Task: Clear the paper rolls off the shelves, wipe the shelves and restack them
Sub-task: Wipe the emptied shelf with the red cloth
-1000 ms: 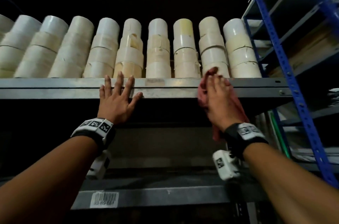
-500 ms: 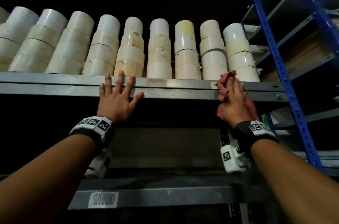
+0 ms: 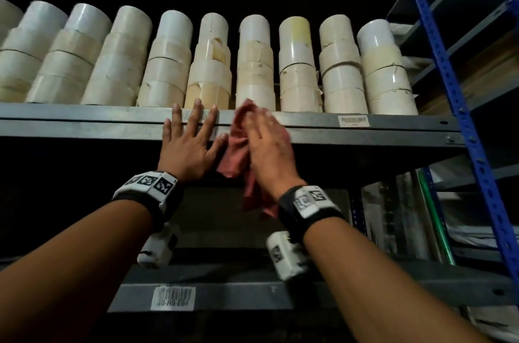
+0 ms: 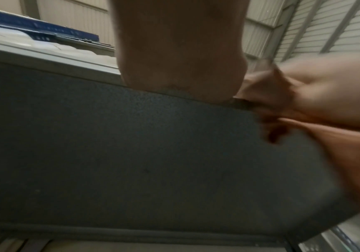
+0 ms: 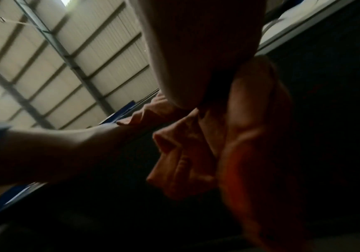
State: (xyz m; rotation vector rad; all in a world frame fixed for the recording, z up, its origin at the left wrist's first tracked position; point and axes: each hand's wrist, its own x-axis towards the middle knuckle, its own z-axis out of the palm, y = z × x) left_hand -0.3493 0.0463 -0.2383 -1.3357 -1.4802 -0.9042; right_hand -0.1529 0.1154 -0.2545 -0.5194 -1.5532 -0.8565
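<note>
The right hand (image 3: 269,143) presses a crumpled red cloth (image 3: 238,143) against the front edge of the grey metal shelf (image 3: 84,125). Its fingers lie rather flat over the cloth, but the hand is blurred, so how firmly they curl on it I cannot tell. The left hand (image 3: 191,146) rests just beside the cloth, fingers wide and straight on the same edge, holding nothing. The cream and white paper rolls (image 3: 252,61) stand in stacked columns along this shelf, close behind the edge.

The step in hand seems to be wiping the front lip. To do it well, I think the cloth should go in long even strokes along the metal with steady pressure, and stay below the bottom rolls, because a push there could shift a column. The left hand braces well, but it should move away before the cloth reaches it. The hanging tail of the cloth could be gathered in.

The head view alone shows the rolls and the barcode label (image 3: 353,120) on the edge. The left wrist view shows the dark underside of the shelf (image 4: 131,162) and the left palm's heel (image 4: 179,51) on its rim. The right wrist view shows the folds of the cloth (image 5: 196,153) under the palm, and the ribbed ceiling (image 5: 45,59) above.
</note>
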